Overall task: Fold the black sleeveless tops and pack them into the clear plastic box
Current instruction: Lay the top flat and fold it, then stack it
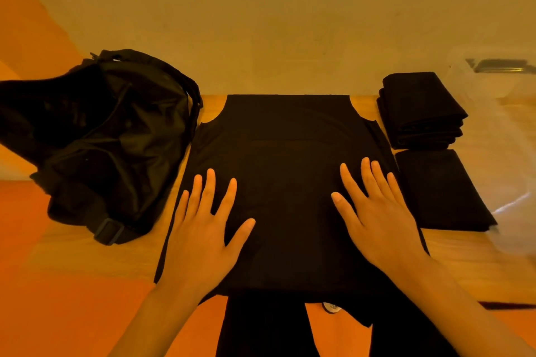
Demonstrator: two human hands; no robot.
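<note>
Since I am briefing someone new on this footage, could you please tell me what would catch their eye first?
First, the black top spread flat mid-table, with the left hand and right hand lying open on its near half. Next, a crumpled black bag sits to its left. Folded tops lie to its right, with the clear box at the far right edge.

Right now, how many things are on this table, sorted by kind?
Black top spread flat: 1
Folded black piles: 2, a taller stack and a flatter pile in front of it; I cannot tell how many tops are in each
Black bag: 1
Clear plastic box: 1
Total: 5
</note>
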